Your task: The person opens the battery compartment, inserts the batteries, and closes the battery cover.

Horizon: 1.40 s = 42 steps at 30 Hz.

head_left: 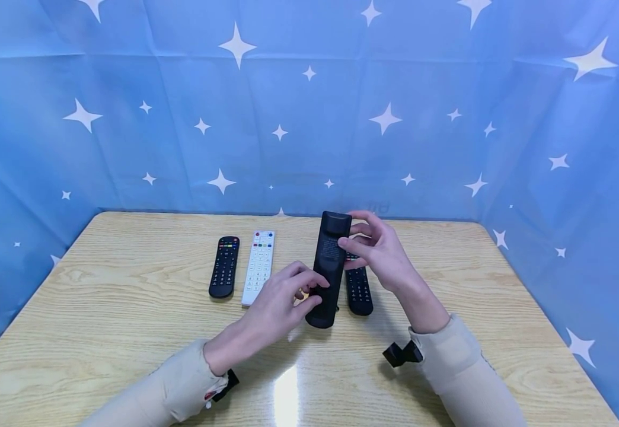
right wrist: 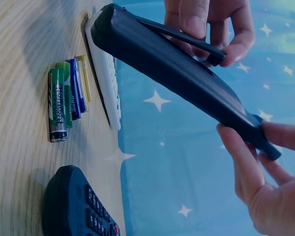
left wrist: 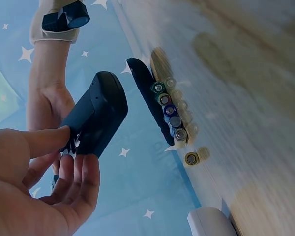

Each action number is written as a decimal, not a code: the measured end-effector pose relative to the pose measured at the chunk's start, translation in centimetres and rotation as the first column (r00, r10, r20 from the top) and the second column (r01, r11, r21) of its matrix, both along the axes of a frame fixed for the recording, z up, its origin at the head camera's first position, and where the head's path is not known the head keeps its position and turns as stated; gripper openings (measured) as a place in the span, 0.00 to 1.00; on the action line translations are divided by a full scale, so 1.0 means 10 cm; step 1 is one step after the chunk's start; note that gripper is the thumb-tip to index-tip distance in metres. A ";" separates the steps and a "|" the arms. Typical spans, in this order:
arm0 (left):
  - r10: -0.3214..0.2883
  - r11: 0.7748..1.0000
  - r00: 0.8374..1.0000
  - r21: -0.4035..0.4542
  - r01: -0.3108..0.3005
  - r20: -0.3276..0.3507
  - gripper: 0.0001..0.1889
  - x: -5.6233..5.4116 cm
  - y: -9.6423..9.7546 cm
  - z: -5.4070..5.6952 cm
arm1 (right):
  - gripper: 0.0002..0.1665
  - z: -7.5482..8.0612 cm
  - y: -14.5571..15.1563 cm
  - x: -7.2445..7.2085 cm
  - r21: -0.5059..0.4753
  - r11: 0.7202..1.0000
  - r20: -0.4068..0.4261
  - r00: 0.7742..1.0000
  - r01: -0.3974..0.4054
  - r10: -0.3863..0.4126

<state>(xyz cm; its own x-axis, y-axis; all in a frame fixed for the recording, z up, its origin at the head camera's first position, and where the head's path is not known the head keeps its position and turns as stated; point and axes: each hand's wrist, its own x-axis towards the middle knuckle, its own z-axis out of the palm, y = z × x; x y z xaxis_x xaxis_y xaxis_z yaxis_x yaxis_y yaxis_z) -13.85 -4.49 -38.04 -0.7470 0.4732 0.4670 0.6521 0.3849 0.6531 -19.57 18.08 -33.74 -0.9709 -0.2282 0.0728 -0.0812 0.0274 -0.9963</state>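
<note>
A black remote control [head_left: 331, 255] is held above the table with its back towards the head camera. My right hand [head_left: 377, 249] grips its far end between thumb and fingers. My left hand [head_left: 288, 295] is at its near half. In the right wrist view, the battery cover [right wrist: 179, 35] stands tilted up from the remote's back at one end. The left hand's thumb and fingers [right wrist: 194, 25] pinch that cover. Several batteries [right wrist: 69, 96] lie side by side on the table below, mostly hidden in the head view. A single battery [left wrist: 191, 158] lies apart from them.
Left of the hands lie a black remote [head_left: 225, 267] and a white remote [head_left: 259, 261], buttons up. Another black remote [head_left: 359, 292] lies partly behind the right hand. A blue star-patterned cloth [head_left: 309, 154] hangs behind the wooden table [head_left: 144, 320].
</note>
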 end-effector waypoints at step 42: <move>0.069 0.992 0.926 0.073 -0.103 0.370 0.27 -0.05 -0.03 0.01 | 0.32 0.02 -0.03 0.02 0.019 1.000 -0.008 1.000 -0.024 0.024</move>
